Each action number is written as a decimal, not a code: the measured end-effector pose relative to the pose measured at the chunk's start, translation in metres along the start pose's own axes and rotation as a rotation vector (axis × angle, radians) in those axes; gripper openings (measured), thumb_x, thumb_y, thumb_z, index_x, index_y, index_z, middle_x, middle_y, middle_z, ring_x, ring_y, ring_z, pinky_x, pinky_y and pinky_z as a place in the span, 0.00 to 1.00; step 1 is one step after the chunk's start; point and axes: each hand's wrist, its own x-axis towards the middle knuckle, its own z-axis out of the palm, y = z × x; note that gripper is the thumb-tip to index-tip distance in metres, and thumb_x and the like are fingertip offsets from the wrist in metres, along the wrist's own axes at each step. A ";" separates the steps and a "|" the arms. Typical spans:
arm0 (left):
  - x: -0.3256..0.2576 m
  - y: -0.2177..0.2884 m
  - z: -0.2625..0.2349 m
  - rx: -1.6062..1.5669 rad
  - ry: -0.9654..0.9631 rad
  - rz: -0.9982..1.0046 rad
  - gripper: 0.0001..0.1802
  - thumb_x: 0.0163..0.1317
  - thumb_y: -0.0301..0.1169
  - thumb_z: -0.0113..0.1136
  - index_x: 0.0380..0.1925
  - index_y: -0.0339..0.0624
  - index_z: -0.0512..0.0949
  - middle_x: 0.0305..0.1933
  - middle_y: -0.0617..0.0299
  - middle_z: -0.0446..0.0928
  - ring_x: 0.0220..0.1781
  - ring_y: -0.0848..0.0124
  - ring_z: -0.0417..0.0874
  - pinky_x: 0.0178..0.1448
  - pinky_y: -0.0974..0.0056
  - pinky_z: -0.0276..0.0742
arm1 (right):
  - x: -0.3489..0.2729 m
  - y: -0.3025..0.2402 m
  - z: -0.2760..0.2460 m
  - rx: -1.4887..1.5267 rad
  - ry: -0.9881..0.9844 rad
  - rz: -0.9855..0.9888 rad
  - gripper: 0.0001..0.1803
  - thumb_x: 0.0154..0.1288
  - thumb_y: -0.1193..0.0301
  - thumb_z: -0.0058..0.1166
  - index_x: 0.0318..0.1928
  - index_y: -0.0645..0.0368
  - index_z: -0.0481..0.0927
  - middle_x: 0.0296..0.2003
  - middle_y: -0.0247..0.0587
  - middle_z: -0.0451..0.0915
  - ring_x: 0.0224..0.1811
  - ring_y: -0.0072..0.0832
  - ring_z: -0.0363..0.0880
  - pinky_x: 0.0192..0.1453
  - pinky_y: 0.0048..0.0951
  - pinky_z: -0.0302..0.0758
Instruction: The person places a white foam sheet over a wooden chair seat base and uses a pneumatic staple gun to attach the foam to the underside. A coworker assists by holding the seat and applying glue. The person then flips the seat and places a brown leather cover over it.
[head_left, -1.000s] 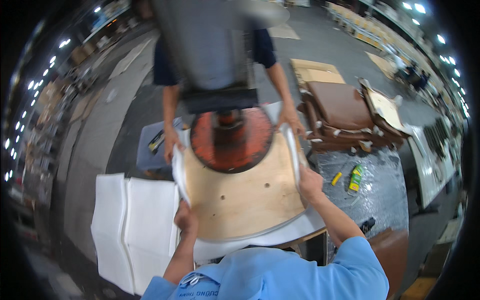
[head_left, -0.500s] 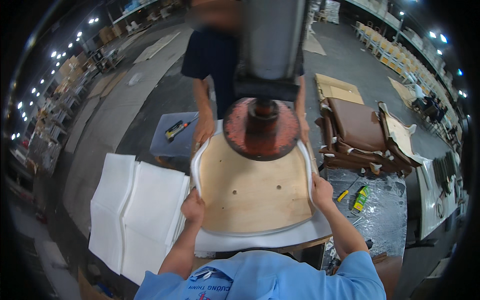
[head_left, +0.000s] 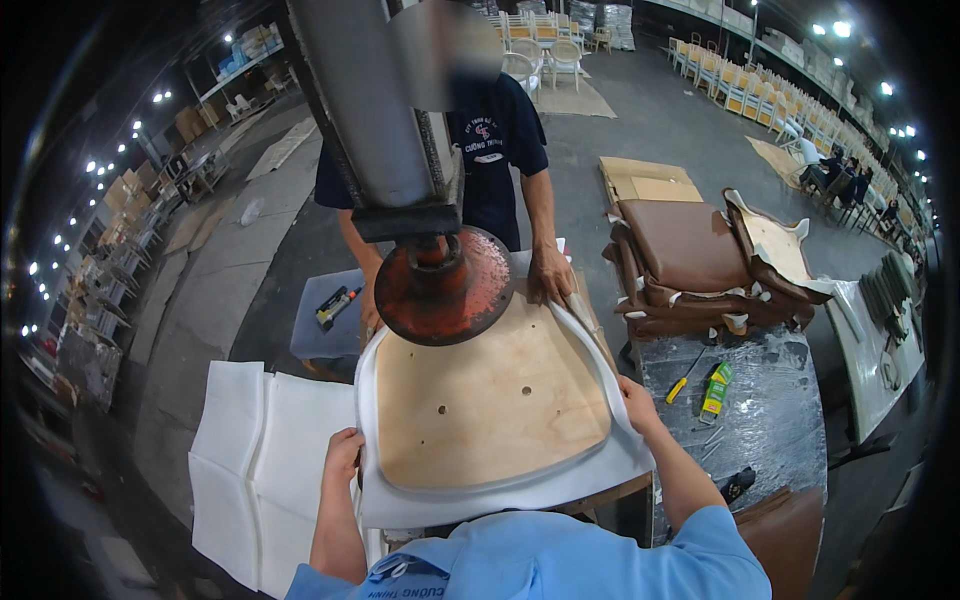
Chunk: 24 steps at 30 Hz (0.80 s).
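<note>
A: Head view, entry one. Where is the plywood seat board [head_left: 490, 400]?

B: It lies flat on the workbench [head_left: 600, 492], wrapped at its rim by a white foam pad [head_left: 500, 490]. The foam overhangs the near edge of the bench. A round rust-red press plate [head_left: 443, 287] sits on the board's far edge, under a grey steel column [head_left: 365, 100].

A: Left hand [head_left: 343, 455]?

B: At the near left corner of the board, fingers curled narrowly onto the foam rim, gripping it.

A: Right hand [head_left: 637, 402]?

B: On the right edge, fingers closed over the raised foam lip, pressing it against the board.

A: Other people?

B: A co-worker in a dark shirt stands at the far side. One hand [head_left: 550, 278] rests on the far right corner of the foam. The other is hidden behind the press plate; its state cannot be told.

A: Surroundings?

B: White foam sheets [head_left: 260, 460] lie left of the bench. On a side table [head_left: 770, 420] covered in film, right of the bench: a yellow-handled screwdriver [head_left: 685, 376] and a green and yellow tool [head_left: 716, 388]. Brown upholstered seat cushions [head_left: 690, 250] are stacked at its far edge.
</note>
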 end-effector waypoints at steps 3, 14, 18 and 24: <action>0.007 0.008 0.007 0.172 0.037 0.000 0.10 0.68 0.24 0.64 0.45 0.30 0.86 0.39 0.57 0.87 0.36 0.65 0.87 0.38 0.58 0.83 | -0.003 -0.006 0.001 -0.007 0.024 0.010 0.21 0.80 0.55 0.57 0.61 0.54 0.86 0.52 0.62 0.89 0.59 0.62 0.86 0.61 0.51 0.82; 0.018 0.001 0.027 0.216 0.176 0.081 0.29 0.85 0.49 0.59 0.55 0.28 0.87 0.50 0.50 0.91 0.47 0.63 0.91 0.53 0.57 0.86 | -0.017 -0.024 0.005 -0.129 0.074 0.055 0.21 0.81 0.56 0.53 0.65 0.51 0.84 0.51 0.62 0.88 0.57 0.63 0.86 0.60 0.56 0.81; 0.022 -0.004 0.027 0.142 0.138 0.086 0.26 0.84 0.46 0.58 0.53 0.29 0.88 0.49 0.51 0.91 0.47 0.65 0.90 0.54 0.58 0.86 | -0.020 -0.017 0.006 -0.104 0.096 0.011 0.21 0.81 0.57 0.53 0.65 0.51 0.84 0.50 0.63 0.88 0.56 0.63 0.86 0.59 0.56 0.81; 0.025 -0.009 0.023 0.072 0.113 0.103 0.23 0.84 0.42 0.58 0.50 0.31 0.89 0.46 0.54 0.91 0.44 0.67 0.89 0.52 0.59 0.85 | -0.022 -0.017 0.011 -0.076 0.150 -0.049 0.19 0.82 0.58 0.52 0.62 0.51 0.86 0.48 0.64 0.88 0.54 0.63 0.86 0.57 0.57 0.81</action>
